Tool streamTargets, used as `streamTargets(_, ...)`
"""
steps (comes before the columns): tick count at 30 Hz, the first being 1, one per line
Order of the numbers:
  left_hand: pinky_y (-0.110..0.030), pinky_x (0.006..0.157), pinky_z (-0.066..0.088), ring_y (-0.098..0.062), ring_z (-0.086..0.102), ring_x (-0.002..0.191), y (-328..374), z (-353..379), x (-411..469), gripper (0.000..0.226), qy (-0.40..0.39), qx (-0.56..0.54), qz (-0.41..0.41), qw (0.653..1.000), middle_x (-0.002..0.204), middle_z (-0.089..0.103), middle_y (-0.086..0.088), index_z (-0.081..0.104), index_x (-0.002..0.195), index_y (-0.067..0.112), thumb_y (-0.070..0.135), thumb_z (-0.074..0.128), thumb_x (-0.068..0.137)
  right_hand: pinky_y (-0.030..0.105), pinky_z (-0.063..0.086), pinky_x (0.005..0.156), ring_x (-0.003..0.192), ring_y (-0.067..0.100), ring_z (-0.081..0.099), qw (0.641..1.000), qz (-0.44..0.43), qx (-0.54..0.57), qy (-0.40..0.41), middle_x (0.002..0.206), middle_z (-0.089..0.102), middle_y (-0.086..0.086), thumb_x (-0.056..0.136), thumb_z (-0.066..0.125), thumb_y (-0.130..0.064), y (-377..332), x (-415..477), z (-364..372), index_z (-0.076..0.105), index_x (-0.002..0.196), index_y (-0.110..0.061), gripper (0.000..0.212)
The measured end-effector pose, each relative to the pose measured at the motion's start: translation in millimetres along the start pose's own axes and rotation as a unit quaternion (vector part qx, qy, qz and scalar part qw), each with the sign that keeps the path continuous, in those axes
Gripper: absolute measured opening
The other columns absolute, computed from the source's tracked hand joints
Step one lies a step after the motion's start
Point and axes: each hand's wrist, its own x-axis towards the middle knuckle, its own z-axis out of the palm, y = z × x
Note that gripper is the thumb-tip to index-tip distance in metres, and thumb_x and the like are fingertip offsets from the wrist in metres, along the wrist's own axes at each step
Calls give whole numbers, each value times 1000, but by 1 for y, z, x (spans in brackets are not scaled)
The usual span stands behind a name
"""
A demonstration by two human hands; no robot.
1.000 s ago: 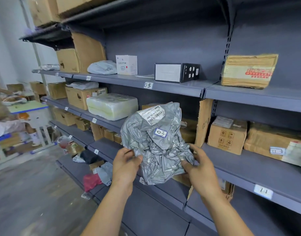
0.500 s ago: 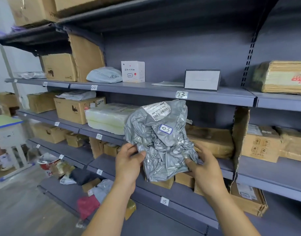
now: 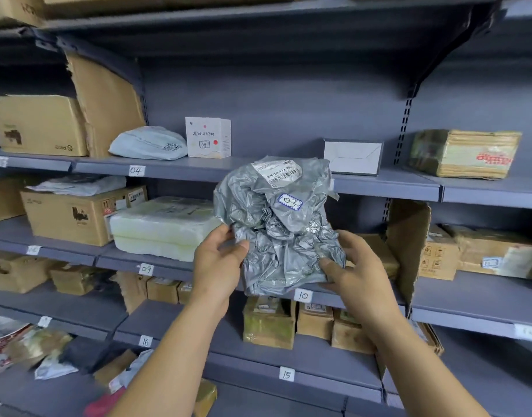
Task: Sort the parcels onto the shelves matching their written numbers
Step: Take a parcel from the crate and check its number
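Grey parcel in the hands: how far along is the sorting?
Done: a white box marked 04 sits above the 04 tag. In hand: left hand and right hand hold the grey parcel, labelled 03. Left: shelving it; no 03 tag shows here.

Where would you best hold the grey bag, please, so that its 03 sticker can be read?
Grip the bag by its lower side edges, from below, as the left hand and right hand do. It is soft and crumpled, so two holds likely steady it, and the 03 sticker sits on the upper front, uncovered.
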Motion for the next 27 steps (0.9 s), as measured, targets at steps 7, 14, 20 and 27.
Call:
streamTargets(7, -14, 78, 55, 0, 69, 85, 40, 17, 76, 30, -38, 41, 65, 996, 102, 73, 5, 68, 118, 12, -4, 62, 93, 40, 63, 68, 83, 19, 73, 1000, -22, -11, 16, 115, 66, 2, 93, 69, -21, -40, 65, 2, 49, 141, -28, 53)
streamTargets(14, -6, 67, 46, 12, 61, 75, 60, 39, 149, 36, -44, 48, 94, 993, 89, 63, 15, 61, 120, 18, -1, 68, 90, 41, 56, 83, 96, 22, 67, 989, -62, -133, 36, 118, 67, 1, 89, 68, -43, -68, 134, 8, 50, 139, -24, 56)
streamTargets(20, -5, 65, 47, 7, 66, 73, 59, 44, 195, 32, -142, 89, 41, 985, 82, 71, 18, 64, 92, 22, -7, 71, 84, 38, 48, 90, 103, 29, 59, 978, -35, -201, 36, 97, 65, 2, 92, 69, -36, -85, 168, 18, 60, 122, -4, 45)
streamTargets(27, -22, 103, 44, -6, 64, 109, 45, 40, 253, 66, -248, 106, -44, 962, 113, 72, 4, 62, 121, 4, -6, 84, 59, 50, 50, 95, 107, 40, 62, 971, 0, -224, 80, 115, 67, 27, 86, 76, -35, -81, 202, 39, 59, 119, 12, 60)
